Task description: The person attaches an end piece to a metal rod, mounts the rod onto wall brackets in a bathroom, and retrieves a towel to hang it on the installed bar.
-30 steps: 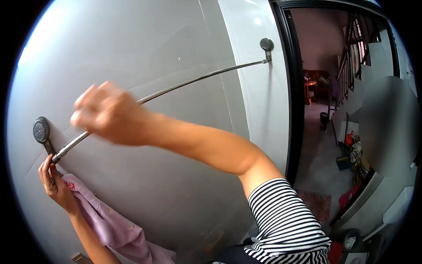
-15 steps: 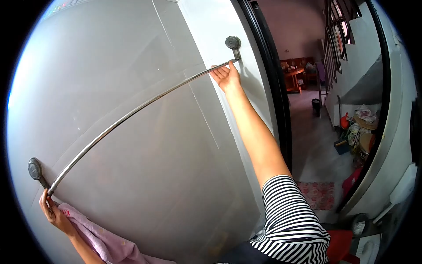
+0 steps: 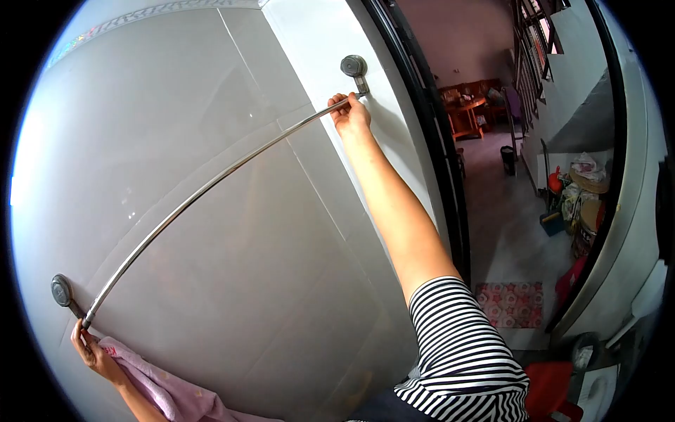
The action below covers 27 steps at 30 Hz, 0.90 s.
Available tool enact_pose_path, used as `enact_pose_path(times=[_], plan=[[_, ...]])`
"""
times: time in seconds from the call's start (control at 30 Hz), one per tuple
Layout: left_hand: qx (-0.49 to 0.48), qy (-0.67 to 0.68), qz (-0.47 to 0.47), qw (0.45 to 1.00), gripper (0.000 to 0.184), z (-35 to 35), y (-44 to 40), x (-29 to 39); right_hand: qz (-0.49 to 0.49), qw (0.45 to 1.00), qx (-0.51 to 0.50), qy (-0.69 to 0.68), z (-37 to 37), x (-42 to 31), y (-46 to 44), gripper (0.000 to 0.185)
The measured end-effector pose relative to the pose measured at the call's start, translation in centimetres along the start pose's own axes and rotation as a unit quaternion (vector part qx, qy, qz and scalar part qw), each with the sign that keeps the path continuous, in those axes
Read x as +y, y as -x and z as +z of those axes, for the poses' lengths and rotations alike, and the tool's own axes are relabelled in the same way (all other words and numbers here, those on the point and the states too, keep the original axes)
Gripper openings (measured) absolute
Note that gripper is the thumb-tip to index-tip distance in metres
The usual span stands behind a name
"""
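A long shiny metal towel rod [image 3: 211,184] slants across the grey tiled wall, its curve likely from the wide lens. Its upper right end meets a dark round suction-cup holder [image 3: 354,67] on a white wall strip. The lower left end meets a matching holder [image 3: 62,290]. My right hand [image 3: 350,116] has its fingers and thumb closed around the rod just below the upper holder. At the other end, my left hand [image 3: 96,355] pinches the rod's tip by the lower holder. A pink towel [image 3: 165,383] lies along my left forearm; how it hangs is hidden.
A black door frame [image 3: 429,133] stands right of my right arm. Through the doorway are a patterned mat [image 3: 510,304], a black bin [image 3: 508,160], stairs with a railing and piled household things. A red object [image 3: 548,387] sits low at the right.
My right hand has gone from a more open palm under the rod to fingers curled around it. The view has shifted slightly; my left hand stays at the lower end.
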<state>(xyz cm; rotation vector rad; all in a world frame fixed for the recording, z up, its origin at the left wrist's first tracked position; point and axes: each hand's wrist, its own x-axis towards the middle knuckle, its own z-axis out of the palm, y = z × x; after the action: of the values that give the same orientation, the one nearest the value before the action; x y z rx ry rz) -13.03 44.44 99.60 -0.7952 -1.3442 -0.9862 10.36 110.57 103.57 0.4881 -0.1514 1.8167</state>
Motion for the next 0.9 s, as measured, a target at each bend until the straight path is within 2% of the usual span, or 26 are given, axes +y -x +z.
enact_pose_path(times=[0.07, 0.27, 0.37, 0.4, 0.43, 0.47, 0.5, 0.53, 0.57, 0.6, 0.63, 0.67, 0.7, 0.73, 0.77, 0.8, 0.83, 0.87, 0.9], plan=[[0.015, -0.001, 0.030, 0.999, 0.022, 0.1, -0.1, 0.0, -0.008, 1.000, 0.018, -0.012, 0.2, 0.2, -0.1, 0.021], [0.032, 0.020, 0.035, 0.999, 0.021, 0.5, 0.0, 1.1, -0.017, 0.998, 0.052, -0.035, 0.9, 0.2, 0.2, 0.018], [0.020, 0.059, 0.022, 0.998, 0.022, 0.2, -0.1, -0.7, -0.005, 0.998, 0.045, -0.041, 0.6, 0.2, -0.9, 0.014], [0.029, 0.096, 0.034, 0.994, 0.022, 0.5, 0.0, 0.3, -0.017, 0.997, 0.023, -0.069, -0.1, 0.6, -1.8, 0.013], [0.040, 0.031, 0.094, 0.994, 0.021, 0.5, -0.1, 0.2, -0.013, 0.996, 0.024, -0.088, -0.6, 0.9, -2.9, 0.017], [0.034, 0.049, 0.038, 0.998, 0.020, 0.3, 0.0, 1.0, -0.001, 0.998, -0.016, -0.068, -1.5, 0.8, -4.0, 0.023], [0.041, 0.041, 0.038, 0.998, 0.019, 0.4, 0.0, 1.5, 0.020, 0.997, -0.039, -0.066, -1.9, 0.6, -4.4, 0.012], [0.041, 0.049, 0.014, 0.998, 0.017, 0.4, 0.0, 1.0, 0.001, 0.999, -0.008, -0.037, -1.6, 0.5, -4.2, 0.012], [0.045, 0.030, 0.043, 0.998, 0.018, 0.6, -0.2, 2.0, -0.019, 0.999, 0.016, -0.023, -1.0, 0.4, -3.5, 0.028], [0.042, 0.050, 0.025, 0.998, 0.021, 0.5, -0.2, 2.1, -0.014, 1.000, -0.005, 0.000, -1.6, 0.2, -4.4, 0.029], [0.042, 0.079, 0.023, 0.996, 0.029, 0.6, 0.0, 3.3, -0.018, 0.999, -0.036, 0.021, -2.2, -0.1, -4.5, 0.021], [0.054, 0.085, 0.014, 0.995, 0.034, 0.7, 0.1, 3.7, 0.046, 0.985, -0.145, 0.079, -4.5, -1.3, -7.7, 0.011], [0.052, 0.042, 0.007, 0.998, 0.038, 0.5, 0.2, 4.4, -0.015, 0.984, -0.129, 0.119, -3.6, -1.2, -5.1, 0.005], [0.070, 0.084, 0.057, 0.992, 0.035, 0.8, 0.0, 4.2, -0.041, 0.993, -0.066, 0.088, -3.4, -0.4, -6.2, 0.006], [0.081, 0.084, -0.013, 0.993, 0.029, 0.8, 0.3, 4.3, -0.031, 0.989, -0.110, 0.090, -7.7, -0.5, -14.8, 0.008], [0.075, 0.052, -0.005, 0.996, 0.023, 0.4, 0.3, 3.9, 0.042, 0.989, -0.077, 0.120, -6.9, -2.4, -13.9, 0.023], [0.067, 0.055, -0.022, 0.996, 0.021, 0.4, 0.2, 4.2, 0.066, 0.973, -0.158, 0.153, -8.3, -3.2, -15.3, 0.041], [0.070, 0.039, -0.023, 0.997, 0.020, 0.4, 0.1, 4.2, 0.168, 0.937, -0.291, 0.091, -9.2, -4.3, -15.8, 0.049], [0.074, 0.084, -0.039, 0.993, 0.019, 0.5, 0.1, 4.1, 0.079, 0.986, -0.099, 0.105, -8.1, -3.7, -16.4, 0.043]])
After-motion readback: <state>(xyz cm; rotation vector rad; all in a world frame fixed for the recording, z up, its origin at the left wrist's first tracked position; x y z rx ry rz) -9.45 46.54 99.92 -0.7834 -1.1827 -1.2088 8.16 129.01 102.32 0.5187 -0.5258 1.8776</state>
